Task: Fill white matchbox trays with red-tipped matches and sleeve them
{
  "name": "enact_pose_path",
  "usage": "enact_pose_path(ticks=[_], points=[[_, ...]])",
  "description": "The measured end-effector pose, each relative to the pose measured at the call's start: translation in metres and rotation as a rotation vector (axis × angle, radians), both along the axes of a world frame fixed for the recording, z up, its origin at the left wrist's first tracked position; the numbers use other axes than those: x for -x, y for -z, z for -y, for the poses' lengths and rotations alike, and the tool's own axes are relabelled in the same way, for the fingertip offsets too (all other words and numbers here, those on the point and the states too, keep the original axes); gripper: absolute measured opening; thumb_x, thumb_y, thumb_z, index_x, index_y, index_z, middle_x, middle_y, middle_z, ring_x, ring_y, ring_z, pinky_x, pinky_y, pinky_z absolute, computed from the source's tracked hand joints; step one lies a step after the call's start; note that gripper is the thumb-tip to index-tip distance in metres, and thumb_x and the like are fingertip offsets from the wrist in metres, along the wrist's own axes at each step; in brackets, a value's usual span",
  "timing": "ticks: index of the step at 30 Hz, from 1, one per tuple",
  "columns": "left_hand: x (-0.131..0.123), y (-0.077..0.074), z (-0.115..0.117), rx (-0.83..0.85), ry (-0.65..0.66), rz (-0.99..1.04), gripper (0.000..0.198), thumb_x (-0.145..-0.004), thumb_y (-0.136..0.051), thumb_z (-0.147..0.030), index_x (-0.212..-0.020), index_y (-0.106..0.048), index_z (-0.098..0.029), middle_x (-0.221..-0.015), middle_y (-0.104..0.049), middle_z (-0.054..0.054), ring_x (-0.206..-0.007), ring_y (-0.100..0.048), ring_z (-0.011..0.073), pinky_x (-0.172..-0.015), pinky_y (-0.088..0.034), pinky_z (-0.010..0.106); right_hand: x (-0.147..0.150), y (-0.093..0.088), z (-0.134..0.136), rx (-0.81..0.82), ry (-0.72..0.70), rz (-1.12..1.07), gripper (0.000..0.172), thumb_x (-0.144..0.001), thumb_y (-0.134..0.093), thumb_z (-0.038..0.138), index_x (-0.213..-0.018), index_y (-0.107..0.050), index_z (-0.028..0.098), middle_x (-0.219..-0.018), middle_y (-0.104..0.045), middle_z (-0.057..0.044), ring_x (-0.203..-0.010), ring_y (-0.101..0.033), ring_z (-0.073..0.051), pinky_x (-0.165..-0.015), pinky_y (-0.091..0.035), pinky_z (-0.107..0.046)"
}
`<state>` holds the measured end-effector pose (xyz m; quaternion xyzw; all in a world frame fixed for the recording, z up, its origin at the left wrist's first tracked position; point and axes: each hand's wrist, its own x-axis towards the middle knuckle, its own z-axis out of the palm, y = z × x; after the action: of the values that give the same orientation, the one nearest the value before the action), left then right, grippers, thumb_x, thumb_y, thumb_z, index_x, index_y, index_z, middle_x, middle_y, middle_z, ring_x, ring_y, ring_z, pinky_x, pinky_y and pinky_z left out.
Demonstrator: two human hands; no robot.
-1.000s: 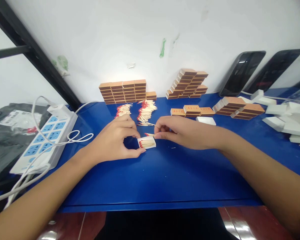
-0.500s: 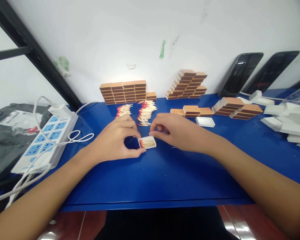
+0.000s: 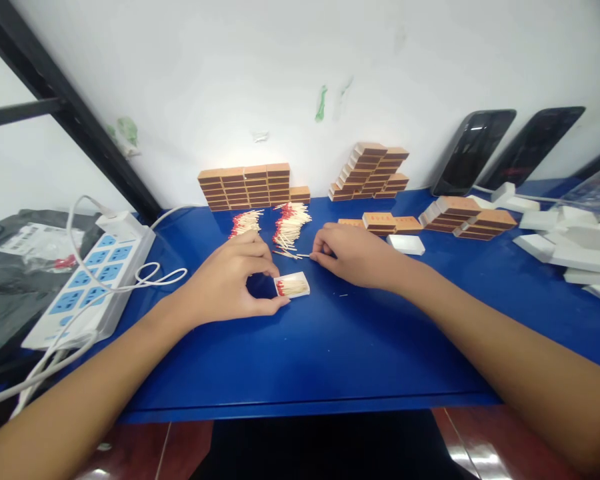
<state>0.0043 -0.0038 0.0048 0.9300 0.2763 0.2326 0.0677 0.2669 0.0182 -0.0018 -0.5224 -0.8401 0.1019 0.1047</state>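
The left hand [image 3: 230,277] has its grip clasped on a small white tray [image 3: 297,277] at its left end, red-headed matches [image 3: 292,289] inside. Beyond, a larger match pile [image 3: 289,230] lies on the worktop [image 3: 280,367]. Farther right, the right hand [image 3: 347,252] is bunched at a loose match [image 3: 303,255]; whether its grip pinches it cannot be told.

The near end of the left match heap [image 3: 246,222] is hidden by the left hand [image 3: 237,277], and the left corners of the matchbox tray [image 3: 300,284] are covered by its fingertips. Whether the single match [image 3: 303,256] is gripped by the right hand [image 3: 353,255] cannot be told. An orange matchbox [image 3: 349,222] is partly blocked by that hand. The lettering on the bag label [image 3: 23,240] is blurred. The white tray pile [image 3: 587,257] is cut off by the right edge.
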Motion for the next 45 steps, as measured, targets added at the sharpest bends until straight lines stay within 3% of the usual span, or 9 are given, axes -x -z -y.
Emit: enact_pose_path(ticks=[6,11,16,25,31,37,45], points=[[0.000,0.001,0.000,-0.004,0.014,-0.008,0.018,-0.085,-0.086,-0.039,-0.092,-0.082,-0.022,-0.087,-0.073,0.005,-0.091,-0.063,0.0223,-0.082,-0.054,0.038,0.011,0.003,0.002,-0.111,-0.019,-0.140,0.013,-0.100,-0.069,0.031,-0.102,-0.070,0.019,-0.104,-0.069,-0.007,-0.089,-0.063,-0.020,-0.080,-0.043,-0.033],[0.000,0.001,0.000,-0.008,0.016,0.002,0.018,-0.084,-0.086,-0.038,-0.090,-0.082,-0.022,-0.088,-0.074,0.005,-0.088,-0.063,0.0221,-0.081,-0.054,0.039,0.030,0.011,-0.003,-0.056,-0.027,-0.139,0.014,-0.100,-0.071,0.032,-0.097,-0.071,0.018,-0.101,-0.069,-0.007,-0.087,-0.061,-0.019,-0.077,-0.041,-0.031],[0.001,0.000,-0.002,-0.010,0.006,-0.002,0.020,-0.083,-0.087,-0.039,-0.091,-0.082,-0.021,-0.086,-0.073,0.004,-0.086,-0.061,0.0215,-0.078,-0.053,0.038,0.035,0.007,-0.004,0.005,-0.021,-0.084,0.015,-0.105,-0.064,0.026,-0.096,-0.070,0.017,-0.103,-0.072,-0.010,-0.092,-0.063,-0.021,-0.077,-0.041,-0.032],[0.003,0.000,-0.002,-0.017,0.005,-0.005,0.021,-0.085,-0.086,-0.040,-0.092,-0.081,-0.020,-0.085,-0.072,0.004,-0.086,-0.061,0.0207,-0.081,-0.052,0.038,0.006,-0.011,0.011,0.041,-0.079,-0.085,0.015,-0.105,-0.061,0.026,-0.094,-0.069,0.019,-0.103,-0.072,-0.008,-0.091,-0.065,-0.021,-0.079,-0.043,-0.032],[0.003,0.000,-0.003,-0.021,-0.006,-0.008,0.022,-0.084,-0.087,-0.040,-0.092,-0.081,-0.020,-0.085,-0.072,0.004,-0.087,-0.062,0.0211,-0.082,-0.051,0.038,-0.011,-0.007,0.011,0.157,-0.185,-0.057,0.018,-0.104,-0.058,0.031,-0.095,-0.069,0.020,-0.103,-0.071,-0.008,-0.090,-0.065,-0.022,-0.077,-0.044,-0.032],[0.005,0.000,-0.004,-0.031,-0.003,-0.015,0.022,-0.083,-0.087,-0.039,-0.092,-0.081,-0.020,-0.084,-0.071,0.003,-0.085,-0.062,0.0207,-0.082,-0.051,0.038,-0.015,-0.013,0.012,0.182,-0.128,-0.015,0.014,-0.098,-0.063,0.032,-0.094,-0.071,0.021,-0.099,-0.073,-0.007,-0.085,-0.065,-0.022,-0.073,-0.045,-0.033],[0.005,-0.001,-0.003,-0.043,0.005,-0.002,0.023,-0.083,-0.088,-0.038,-0.092,-0.081,-0.019,-0.085,-0.072,0.003,-0.087,-0.063,0.0211,-0.083,-0.053,0.039,-0.017,-0.014,0.013,0.135,-0.116,-0.008,0.018,-0.102,-0.055,0.027,-0.092,-0.068,0.020,-0.102,-0.073,-0.009,-0.086,-0.066,-0.023,-0.075,-0.045,-0.034]])
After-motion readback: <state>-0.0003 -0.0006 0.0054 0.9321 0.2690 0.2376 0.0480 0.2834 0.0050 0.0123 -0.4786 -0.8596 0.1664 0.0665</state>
